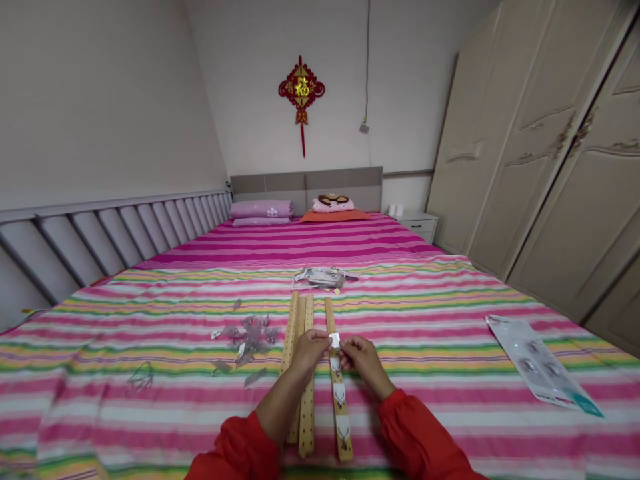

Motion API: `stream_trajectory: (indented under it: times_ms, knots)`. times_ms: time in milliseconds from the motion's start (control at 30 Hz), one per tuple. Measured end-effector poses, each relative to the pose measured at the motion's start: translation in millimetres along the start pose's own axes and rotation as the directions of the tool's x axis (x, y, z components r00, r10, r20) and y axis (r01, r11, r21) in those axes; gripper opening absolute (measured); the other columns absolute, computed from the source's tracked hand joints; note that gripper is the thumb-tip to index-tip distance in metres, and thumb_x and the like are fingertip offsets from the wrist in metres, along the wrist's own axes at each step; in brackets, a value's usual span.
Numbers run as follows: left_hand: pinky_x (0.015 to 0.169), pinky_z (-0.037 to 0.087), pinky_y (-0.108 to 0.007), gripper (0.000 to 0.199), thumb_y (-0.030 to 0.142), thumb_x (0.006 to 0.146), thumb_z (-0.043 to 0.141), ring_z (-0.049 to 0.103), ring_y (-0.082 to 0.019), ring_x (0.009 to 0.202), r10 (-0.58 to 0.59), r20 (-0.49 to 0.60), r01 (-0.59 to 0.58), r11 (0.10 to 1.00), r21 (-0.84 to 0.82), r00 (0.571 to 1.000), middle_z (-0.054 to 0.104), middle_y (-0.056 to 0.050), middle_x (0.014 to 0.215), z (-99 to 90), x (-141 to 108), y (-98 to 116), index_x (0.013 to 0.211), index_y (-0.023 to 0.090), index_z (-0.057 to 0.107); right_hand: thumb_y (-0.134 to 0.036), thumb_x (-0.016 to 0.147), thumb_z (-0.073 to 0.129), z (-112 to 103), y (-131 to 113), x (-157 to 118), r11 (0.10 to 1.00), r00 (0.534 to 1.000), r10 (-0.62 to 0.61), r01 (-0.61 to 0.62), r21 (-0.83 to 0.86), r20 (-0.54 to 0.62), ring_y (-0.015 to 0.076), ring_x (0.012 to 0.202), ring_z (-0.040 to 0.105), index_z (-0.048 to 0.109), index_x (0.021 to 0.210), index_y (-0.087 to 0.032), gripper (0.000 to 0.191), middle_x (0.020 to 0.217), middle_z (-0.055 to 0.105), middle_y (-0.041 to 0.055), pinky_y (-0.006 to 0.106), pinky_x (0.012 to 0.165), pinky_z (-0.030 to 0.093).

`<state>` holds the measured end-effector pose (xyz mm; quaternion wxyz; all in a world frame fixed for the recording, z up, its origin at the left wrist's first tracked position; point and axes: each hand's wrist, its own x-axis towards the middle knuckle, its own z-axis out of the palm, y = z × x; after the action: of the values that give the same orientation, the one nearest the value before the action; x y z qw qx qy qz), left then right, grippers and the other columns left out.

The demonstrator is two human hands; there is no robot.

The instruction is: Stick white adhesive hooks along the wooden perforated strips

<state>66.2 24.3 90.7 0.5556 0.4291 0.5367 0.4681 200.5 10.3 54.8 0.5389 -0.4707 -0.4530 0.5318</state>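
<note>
A perforated wooden strip [336,373] lies lengthwise on the striped sheet. Small white cards with silvery, loop-shaped pieces sit along it, such as the card [343,427] at its near end. Farther up the strip, a small white card [335,340] is between my hands. My left hand [310,350] pinches its left edge with closed fingers. From the right, my right hand [364,360] closes its fingertips at the same card's edge; the exact contact is partly hidden. More perforated wooden strips [307,427] lie left of this one, partly behind my left forearm.
Several small clear plastic bags [253,333] are heaped on the left. Beyond the strips lies a clear plastic package [323,277]. A long flat plastic pack [537,363] rests at right. A thin tangled loop [141,378] lies far left. A slatted rail [125,227] borders the bed.
</note>
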Motion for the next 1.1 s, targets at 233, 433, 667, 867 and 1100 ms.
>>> stream_trajectory:
  times_ms: [233,433,667,867,1100]
  knots:
    - [0.048,0.036,-0.020,0.010,0.015,0.058,0.066,0.048,-0.008,0.044,-0.045,-0.043,0.050,0.992,0.117,0.998,0.050,0.006,0.043,5.4,23.8,-14.1,0.061,0.016,0.056,-0.046,0.064,0.063,-1.0,28.4,22.6,0.994,0.998,-0.062,0.060,-0.095,-0.025,0.0089,0.036,0.041,0.047,0.054,-0.022,0.030,0.040,0.047,-0.0070,0.022,0.038,0.031]
    - [0.054,0.039,-0.021,0.010,0.011,0.056,0.066,0.055,-0.012,0.052,-0.017,-0.092,0.044,0.955,0.293,0.996,0.052,0.005,0.046,10.3,42.2,-24.9,0.057,0.016,0.057,-0.049,0.064,0.061,-6.5,49.3,34.2,0.986,0.996,-0.072,0.062,-0.157,-0.061,0.0092,0.038,0.037,0.043,0.054,-0.023,0.033,0.041,0.041,-0.0080,0.022,0.039,0.027]
    - [0.061,0.040,-0.021,0.014,0.002,0.058,0.060,0.059,-0.013,0.064,0.084,-0.114,-0.021,0.883,0.468,0.990,0.062,0.001,0.060,10.8,47.9,-31.1,0.062,0.015,0.061,-0.051,0.063,0.061,-8.1,58.8,40.8,0.981,0.993,-0.077,0.059,-0.186,-0.090,0.0089,0.042,0.034,0.044,0.054,-0.022,0.034,0.043,0.039,-0.0084,0.022,0.041,0.027]
    - [0.061,0.040,-0.022,0.013,0.004,0.063,0.059,0.059,-0.014,0.065,0.130,-0.098,-0.055,0.833,0.551,0.987,0.065,-0.001,0.066,11.4,45.7,-32.0,0.067,0.015,0.063,-0.047,0.063,0.061,-8.0,58.1,42.6,0.982,0.994,-0.056,0.038,-0.185,-0.096,0.0089,0.041,0.034,0.045,0.054,-0.022,0.031,0.042,0.039,-0.0085,0.023,0.041,0.026]
    - [0.060,0.038,-0.021,0.011,0.005,0.065,0.059,0.058,-0.013,0.065,0.147,-0.088,-0.065,0.798,0.599,0.985,0.064,-0.001,0.065,11.4,44.9,-31.4,0.064,0.015,0.061,-0.045,0.064,0.059,-7.0,49.9,38.4,0.986,0.997,-0.011,-0.003,-0.168,-0.077,0.0092,0.038,0.035,0.046,0.054,-0.023,0.028,0.038,0.037,-0.0090,0.023,0.040,0.026]
